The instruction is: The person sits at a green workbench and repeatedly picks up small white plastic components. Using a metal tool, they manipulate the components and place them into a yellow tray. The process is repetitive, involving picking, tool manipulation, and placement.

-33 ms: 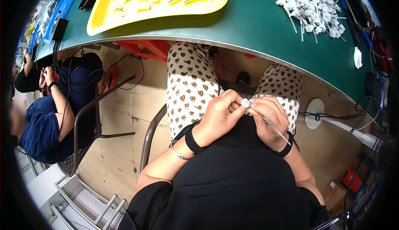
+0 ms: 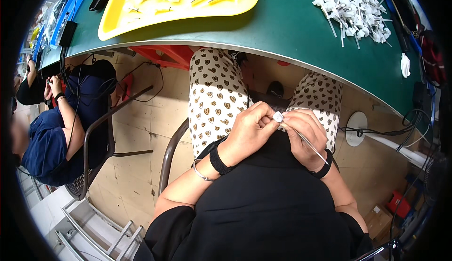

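Observation:
Above my lap, my left hand [image 2: 250, 133] pinches a small white plastic piece [image 2: 278, 117] between thumb and fingertips. My right hand [image 2: 306, 136] is closed beside it, its fingertips meeting the same piece. A thin pale rod [image 2: 310, 146] slants from those right fingertips across the palm toward the wrist. Whether the rod is joined to the white piece is hidden by the fingers. On the table ahead, a yellow tray [image 2: 174, 21] bears many white plastic parts with metal pins. A heap of similar white parts with thin stems [image 2: 355, 11] lies at the far right.
The green table's [image 2: 282, 35] curved front edge crosses above my knees. Black cables [image 2: 409, 124] hang at its right end, near a white round disc [image 2: 356, 128]. To the left, another person in dark blue [image 2: 52, 134] sits by a brown-framed chair [image 2: 96, 138].

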Available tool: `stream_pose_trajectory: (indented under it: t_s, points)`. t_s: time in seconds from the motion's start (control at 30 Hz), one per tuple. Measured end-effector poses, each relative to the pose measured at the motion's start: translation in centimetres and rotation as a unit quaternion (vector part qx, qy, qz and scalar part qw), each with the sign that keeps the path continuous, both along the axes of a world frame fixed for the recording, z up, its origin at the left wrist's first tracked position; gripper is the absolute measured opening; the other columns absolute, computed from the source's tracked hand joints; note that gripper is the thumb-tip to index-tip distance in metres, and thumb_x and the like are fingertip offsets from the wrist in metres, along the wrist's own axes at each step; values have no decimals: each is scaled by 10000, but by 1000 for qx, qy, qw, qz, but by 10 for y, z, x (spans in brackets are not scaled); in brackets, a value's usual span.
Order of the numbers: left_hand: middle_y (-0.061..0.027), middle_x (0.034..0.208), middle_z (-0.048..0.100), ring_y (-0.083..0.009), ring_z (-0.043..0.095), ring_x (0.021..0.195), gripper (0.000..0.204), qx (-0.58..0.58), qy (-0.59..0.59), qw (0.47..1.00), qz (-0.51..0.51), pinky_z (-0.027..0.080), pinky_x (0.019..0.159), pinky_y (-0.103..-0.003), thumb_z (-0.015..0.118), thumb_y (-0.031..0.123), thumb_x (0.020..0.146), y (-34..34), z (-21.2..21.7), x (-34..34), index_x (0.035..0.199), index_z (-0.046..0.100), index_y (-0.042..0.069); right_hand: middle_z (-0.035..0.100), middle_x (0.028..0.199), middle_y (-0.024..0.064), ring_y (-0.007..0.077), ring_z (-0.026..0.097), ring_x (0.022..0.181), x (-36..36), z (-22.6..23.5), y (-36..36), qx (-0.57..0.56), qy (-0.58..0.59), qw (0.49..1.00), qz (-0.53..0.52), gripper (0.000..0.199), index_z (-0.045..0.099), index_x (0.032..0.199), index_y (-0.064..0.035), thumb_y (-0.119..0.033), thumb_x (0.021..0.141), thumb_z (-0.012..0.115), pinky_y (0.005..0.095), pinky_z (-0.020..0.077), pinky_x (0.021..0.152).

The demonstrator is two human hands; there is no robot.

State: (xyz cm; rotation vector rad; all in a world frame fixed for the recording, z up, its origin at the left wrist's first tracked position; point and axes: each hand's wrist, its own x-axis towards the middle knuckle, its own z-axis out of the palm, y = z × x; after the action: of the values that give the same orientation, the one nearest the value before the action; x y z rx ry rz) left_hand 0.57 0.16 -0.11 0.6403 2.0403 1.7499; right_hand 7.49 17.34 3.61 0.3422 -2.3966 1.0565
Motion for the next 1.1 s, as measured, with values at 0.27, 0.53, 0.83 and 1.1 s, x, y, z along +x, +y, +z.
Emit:
stream_pose_trajectory:
  t_s: [0.27, 0.53, 0.83, 1.1]
  points:
    - [-51, 850, 679, -82, 626, 698, 122, -6, -7, 1000, -11, 536, 640, -249, 796, -25, 886, -1, 0, 0, 943, 688, -22, 738, 988, 157, 330, 732, 882, 1, -1, 0, -25, -16, 1000, 2, 219, 685, 1053, 15, 67, 866, 786, 395, 608, 786]
    - [-52, 880, 688, -101, 628, 730, 114, 5, -14, 1000, -27, 531, 658, -263, 795, 50, 939, -1, -2, -1, 944, 701, -15, 767, 987, 136, 252, 735, 881, 8, -8, -1, -217, -135, 966, -42, 112, 743, 1039, 20, 24, 928, 757, 352, 591, 793]
    - [-49, 890, 695, -93, 619, 738, 109, 14, -14, 999, -36, 525, 661, -254, 787, 48, 949, -1, -1, -1, 933, 697, -11, 764, 984, 128, 225, 732, 877, 10, -9, -2, -264, -166, 948, -59, 93, 745, 1041, 40, 9, 953, 740, 333, 589, 778]
    - [-57, 893, 699, -100, 635, 742, 112, 28, -8, 999, -36, 533, 662, -257, 785, 32, 947, 1, -2, -1, 922, 687, -15, 764, 984, 129, 207, 735, 878, 11, -8, -2, -270, -167, 946, -62, 97, 726, 1052, 43, 11, 961, 736, 318, 594, 793]
